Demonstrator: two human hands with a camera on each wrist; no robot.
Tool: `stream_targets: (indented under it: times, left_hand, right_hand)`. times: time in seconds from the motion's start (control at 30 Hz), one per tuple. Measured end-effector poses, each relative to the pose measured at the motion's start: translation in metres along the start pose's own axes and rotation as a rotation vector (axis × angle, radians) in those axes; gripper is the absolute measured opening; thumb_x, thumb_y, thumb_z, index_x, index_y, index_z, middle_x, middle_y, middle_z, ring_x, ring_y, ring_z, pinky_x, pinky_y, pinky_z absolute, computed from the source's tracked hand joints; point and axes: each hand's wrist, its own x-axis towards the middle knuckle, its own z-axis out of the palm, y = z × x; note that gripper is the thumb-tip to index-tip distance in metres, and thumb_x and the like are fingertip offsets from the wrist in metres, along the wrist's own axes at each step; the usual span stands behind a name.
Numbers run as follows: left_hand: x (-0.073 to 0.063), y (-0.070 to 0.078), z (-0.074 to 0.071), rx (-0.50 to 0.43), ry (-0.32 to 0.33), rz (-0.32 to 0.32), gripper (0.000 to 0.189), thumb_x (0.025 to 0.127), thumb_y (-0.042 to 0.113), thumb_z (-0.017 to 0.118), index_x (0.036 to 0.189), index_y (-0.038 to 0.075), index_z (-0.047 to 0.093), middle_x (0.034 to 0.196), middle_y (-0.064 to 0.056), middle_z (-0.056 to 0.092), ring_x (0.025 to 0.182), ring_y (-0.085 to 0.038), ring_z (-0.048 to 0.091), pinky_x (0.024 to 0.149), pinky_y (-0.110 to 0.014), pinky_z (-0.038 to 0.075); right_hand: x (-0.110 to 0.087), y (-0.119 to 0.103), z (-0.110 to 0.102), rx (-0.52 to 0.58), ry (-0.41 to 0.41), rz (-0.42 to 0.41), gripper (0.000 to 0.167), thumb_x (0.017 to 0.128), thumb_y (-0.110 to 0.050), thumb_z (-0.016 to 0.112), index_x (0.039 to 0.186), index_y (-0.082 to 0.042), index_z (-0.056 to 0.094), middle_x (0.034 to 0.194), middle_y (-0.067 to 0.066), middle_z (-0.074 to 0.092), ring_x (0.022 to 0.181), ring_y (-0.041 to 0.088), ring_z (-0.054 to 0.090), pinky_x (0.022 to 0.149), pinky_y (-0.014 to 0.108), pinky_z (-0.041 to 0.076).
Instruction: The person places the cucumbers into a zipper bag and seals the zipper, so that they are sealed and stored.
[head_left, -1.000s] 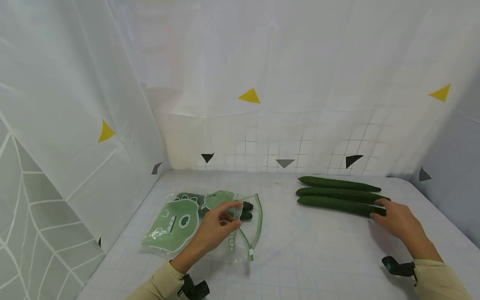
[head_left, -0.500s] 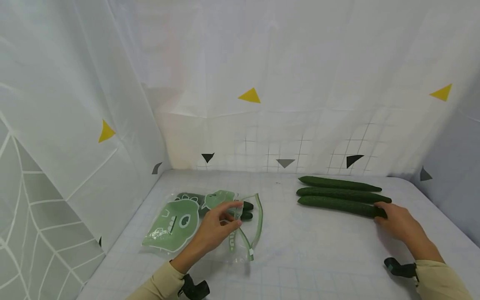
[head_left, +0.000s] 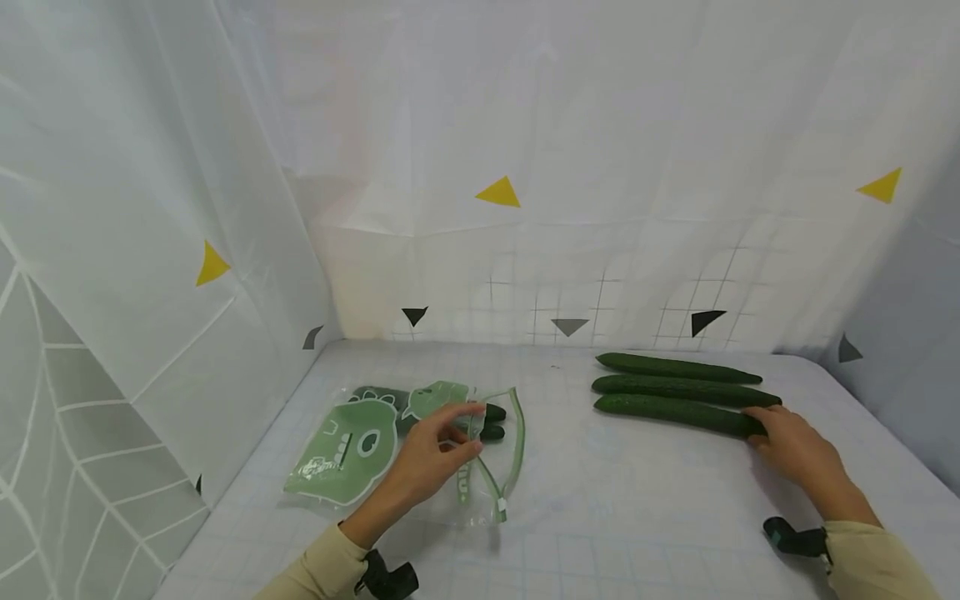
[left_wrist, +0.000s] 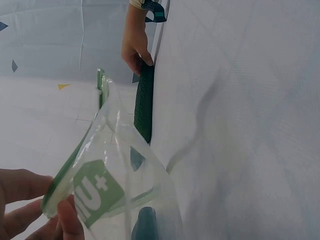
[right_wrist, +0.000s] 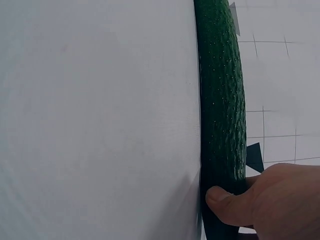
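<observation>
Lower centre of frame: fingers of my left hand pinch a clear, green-printed plastic bag. Lower right: my right hand grips the nearest long, dark-green cucumber.

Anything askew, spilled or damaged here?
Nothing stands out: three cucumbers lie roughly parallel, the right hand gripping the nearest cucumber near its right end. The left hand pinches the open zip bag, cucumber ends visible inside. No spill or damage shows.

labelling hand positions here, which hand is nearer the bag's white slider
Left. The left hand pinches the bag's rim, close to the white slider; the right hand is farther off, holding the front cucumber.
</observation>
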Motion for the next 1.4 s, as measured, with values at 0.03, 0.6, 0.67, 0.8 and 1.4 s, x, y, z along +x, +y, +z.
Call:
stream_targets:
  times: [0.03, 0.6, 0.67, 0.8, 1.4]
  left_hand:
    - [0.0, 0.001, 0.0, -0.002, -0.002, -0.001, 0.049, 0.096, 0.008, 0.075, 0.143, 0.02, 0.064, 0.137, -0.001, 0.062, 0.095, -0.018, 0.068, 0.083, -0.036, 0.055]
    - [0.001, 0.002, -0.003, 0.012, 0.013, -0.001, 0.048, 0.096, 0.011, 0.075, 0.142, 0.018, 0.065, 0.136, -0.001, 0.063, 0.096, -0.019, 0.067, 0.083, -0.036, 0.055]
    - [0.001, 0.002, -0.003, 0.011, 0.011, -0.008, 0.048, 0.096, 0.011, 0.075, 0.142, 0.018, 0.064, 0.136, -0.001, 0.063, 0.096, -0.018, 0.067, 0.084, -0.036, 0.055]
    - [0.0, 0.001, -0.003, 0.013, 0.009, -0.006, 0.049, 0.096, 0.011, 0.076, 0.143, 0.018, 0.064, 0.137, -0.001, 0.063, 0.096, -0.018, 0.067, 0.083, -0.036, 0.055]
    - [0.0, 0.001, -0.002, 0.006, 0.007, -0.013, 0.051, 0.095, 0.008, 0.076, 0.144, 0.013, 0.063, 0.137, 0.0, 0.062, 0.096, -0.017, 0.067, 0.082, -0.035, 0.056]
  right_hand:
    - [0.0, 0.0, -0.001, -0.002, 0.0, 0.002, 0.049, 0.088, 0.001, 0.075, 0.13, 0.017, 0.055, 0.125, 0.046, 0.051, 0.115, 0.066, 0.048, 0.088, 0.074, 0.043]
    - [-0.001, -0.015, -0.007, -0.033, 0.047, 0.038, 0.048, 0.086, 0.002, 0.076, 0.127, 0.017, 0.056, 0.12, 0.045, 0.056, 0.106, 0.064, 0.054, 0.082, 0.071, 0.046]
    - [-0.002, -0.017, -0.008, -0.037, 0.052, 0.044, 0.048, 0.086, 0.003, 0.075, 0.127, 0.017, 0.056, 0.12, 0.045, 0.057, 0.106, 0.064, 0.055, 0.082, 0.071, 0.047]
    - [-0.003, -0.022, -0.01, -0.041, 0.053, 0.044, 0.047, 0.085, 0.003, 0.075, 0.126, 0.017, 0.057, 0.119, 0.044, 0.058, 0.104, 0.063, 0.056, 0.081, 0.07, 0.048]
    - [-0.007, -0.043, -0.011, -0.044, 0.068, -0.002, 0.046, 0.084, 0.003, 0.078, 0.125, 0.016, 0.06, 0.117, 0.042, 0.061, 0.101, 0.06, 0.06, 0.079, 0.069, 0.049]
